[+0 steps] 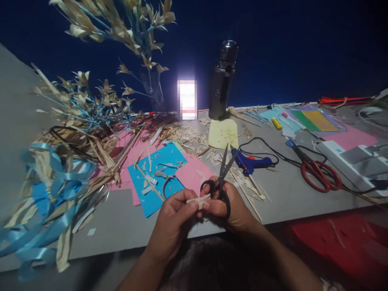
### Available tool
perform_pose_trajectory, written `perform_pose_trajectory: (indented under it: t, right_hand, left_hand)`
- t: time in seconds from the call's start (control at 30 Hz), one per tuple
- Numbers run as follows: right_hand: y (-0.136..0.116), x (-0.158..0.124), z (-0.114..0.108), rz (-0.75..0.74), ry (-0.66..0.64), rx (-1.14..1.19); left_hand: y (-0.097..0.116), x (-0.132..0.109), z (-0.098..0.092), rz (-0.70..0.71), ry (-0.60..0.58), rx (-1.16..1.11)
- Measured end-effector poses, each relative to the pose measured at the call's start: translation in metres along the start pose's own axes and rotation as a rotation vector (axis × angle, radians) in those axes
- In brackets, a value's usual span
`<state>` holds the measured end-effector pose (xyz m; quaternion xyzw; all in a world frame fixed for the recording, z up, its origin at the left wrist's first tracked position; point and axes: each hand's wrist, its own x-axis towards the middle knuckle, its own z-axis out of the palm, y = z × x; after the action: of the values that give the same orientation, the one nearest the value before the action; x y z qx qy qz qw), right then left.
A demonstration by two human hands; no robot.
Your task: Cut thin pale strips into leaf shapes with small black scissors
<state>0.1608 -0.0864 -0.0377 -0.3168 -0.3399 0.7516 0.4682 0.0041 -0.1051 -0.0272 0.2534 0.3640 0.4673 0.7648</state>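
Note:
Near the table's front edge, my left hand point(178, 210) pinches a short strip of pale dried husk point(198, 200) between thumb and fingers. My right hand point(232, 204) is closed around the handles of black-handled scissors point(223, 171), and its thumb and fingertips also touch the strip's right end. The scissor blades point up and away from me, slightly apart, with nothing between them. Just beyond my hands lie a pink paper sheet point(194, 174) and a blue sheet point(144, 180) strewn with scraps. A blue glue gun point(253, 161) rests right of the blades.
Dried-husk flowers on blue stems point(103, 97) and curled blue ribbon point(57, 178) crowd the left. A dark flask point(222, 83) stands at the back beside a bright, blurred screen point(187, 99). Red-handled scissors point(321, 176), a dark cord and a white power strip point(345, 157) lie right.

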Motion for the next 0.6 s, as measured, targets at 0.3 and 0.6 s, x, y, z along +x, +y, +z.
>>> perform_pose_trajectory:
  t: [0.3,0.6]
  right_hand:
    - [-0.006,0.003,-0.003,0.100,0.012,-0.118]
    - [-0.002,0.006,-0.011,0.045,0.054,-0.107]
  left_hand:
    - [-0.007,0.005,0.008,-0.065,0.050,-0.110]
    - [0.002,0.002,0.006,-0.066,0.112,-0.219]
